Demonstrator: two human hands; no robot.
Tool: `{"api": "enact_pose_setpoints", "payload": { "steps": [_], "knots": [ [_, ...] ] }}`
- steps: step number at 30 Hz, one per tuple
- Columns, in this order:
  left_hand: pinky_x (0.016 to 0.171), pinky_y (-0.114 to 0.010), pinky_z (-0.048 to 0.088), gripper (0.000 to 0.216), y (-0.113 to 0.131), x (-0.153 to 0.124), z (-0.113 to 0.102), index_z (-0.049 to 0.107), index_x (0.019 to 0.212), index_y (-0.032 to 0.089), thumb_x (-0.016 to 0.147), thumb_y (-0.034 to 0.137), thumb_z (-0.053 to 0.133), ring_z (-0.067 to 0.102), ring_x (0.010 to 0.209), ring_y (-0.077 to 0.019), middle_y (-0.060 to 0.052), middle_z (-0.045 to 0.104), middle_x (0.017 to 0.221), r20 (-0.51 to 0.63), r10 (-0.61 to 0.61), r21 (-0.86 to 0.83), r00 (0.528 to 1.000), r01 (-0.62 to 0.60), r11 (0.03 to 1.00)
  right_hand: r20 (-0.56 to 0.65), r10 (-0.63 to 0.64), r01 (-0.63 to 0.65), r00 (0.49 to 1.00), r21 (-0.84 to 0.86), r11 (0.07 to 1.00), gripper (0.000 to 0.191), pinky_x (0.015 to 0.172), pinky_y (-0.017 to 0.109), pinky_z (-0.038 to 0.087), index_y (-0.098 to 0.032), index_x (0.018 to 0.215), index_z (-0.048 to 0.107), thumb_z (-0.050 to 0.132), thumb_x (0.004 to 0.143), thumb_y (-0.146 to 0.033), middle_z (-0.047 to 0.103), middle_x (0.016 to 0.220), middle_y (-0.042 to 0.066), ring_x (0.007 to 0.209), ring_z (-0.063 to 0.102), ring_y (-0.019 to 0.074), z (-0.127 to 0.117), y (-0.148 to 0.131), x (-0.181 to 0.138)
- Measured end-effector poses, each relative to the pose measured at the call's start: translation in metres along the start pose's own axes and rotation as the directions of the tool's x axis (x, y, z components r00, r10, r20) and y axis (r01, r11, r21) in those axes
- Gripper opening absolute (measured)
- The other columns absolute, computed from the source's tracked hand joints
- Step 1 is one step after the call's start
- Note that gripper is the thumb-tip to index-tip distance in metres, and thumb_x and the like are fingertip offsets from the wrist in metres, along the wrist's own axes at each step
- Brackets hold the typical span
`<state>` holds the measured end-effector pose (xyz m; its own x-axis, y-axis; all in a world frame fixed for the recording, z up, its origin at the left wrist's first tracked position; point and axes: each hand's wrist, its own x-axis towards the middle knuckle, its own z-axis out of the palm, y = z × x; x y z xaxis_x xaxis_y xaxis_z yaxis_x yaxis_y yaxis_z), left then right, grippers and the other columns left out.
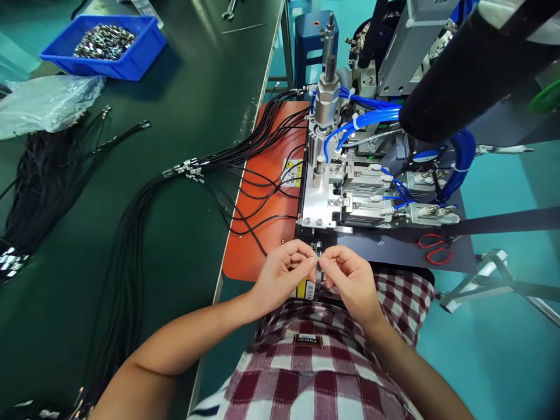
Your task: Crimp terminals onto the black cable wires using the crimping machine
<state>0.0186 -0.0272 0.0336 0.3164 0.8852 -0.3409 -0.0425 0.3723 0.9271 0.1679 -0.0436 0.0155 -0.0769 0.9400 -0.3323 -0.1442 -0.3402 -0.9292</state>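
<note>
a tiny piece (319,259), mostly hidden, is pinched by the fingertips of the left hand (282,277) and the right hand (352,283), near the machine (321,204); being so small, it could be dropped or bent if either grip were loosened or pulled unevenly.

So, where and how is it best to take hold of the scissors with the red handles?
Probably by the red loops, with the right hand, once free, coming from the left. The scissors appear to lie flat on the dark plate, loops toward that hand and blade end away, so the handles would likely be met first.
</note>
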Motion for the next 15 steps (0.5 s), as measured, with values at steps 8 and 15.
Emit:
{"api": "enact_pose_setpoints", "payload": {
  "steps": [8, 15],
  "knots": [
    [0.04, -0.015, 0.026, 0.025, 0.0053, 0.0029, -0.0012, 0.055, 0.079, 0.013, 0.083, 0.037, 0.062, 0.038, 0.04, -0.003, 0.002, 0.058, 0.055, 0.016, -0.105, 0.008, 0.994, 0.105, 0.994, 0.066, 0.05, -0.053, 0.997, 0.038, 0.998, 0.019, 0.045, 0.022, 0.034, -0.018, 0.078, 0.057, 0.061, 0.083, -0.035, 0.048, 0.057, -0.005, 0.045, 0.043, 0.0079, -0.0076, 0.0071, 0.0061],
    [0.038, -0.016, 0.026, 0.029, 0.0103, 0.0034, -0.0025, 0.056, 0.078, 0.013, 0.079, 0.041, 0.065, 0.037, 0.038, -0.0032, 0.002, 0.059, 0.053, 0.026, -0.15, -0.009, 0.988, 0.15, 0.989, 0.073, -0.225, 0.236, 0.972, -0.361, 0.902, 0.011, 0.058, 0.028, 0.042, -0.02, 0.082, 0.061, 0.056, 0.087, -0.029, 0.058, 0.07, 0.001, 0.06, 0.051, 0.014, -0.0102, 0.0012, 0.0036]
  ]
}}
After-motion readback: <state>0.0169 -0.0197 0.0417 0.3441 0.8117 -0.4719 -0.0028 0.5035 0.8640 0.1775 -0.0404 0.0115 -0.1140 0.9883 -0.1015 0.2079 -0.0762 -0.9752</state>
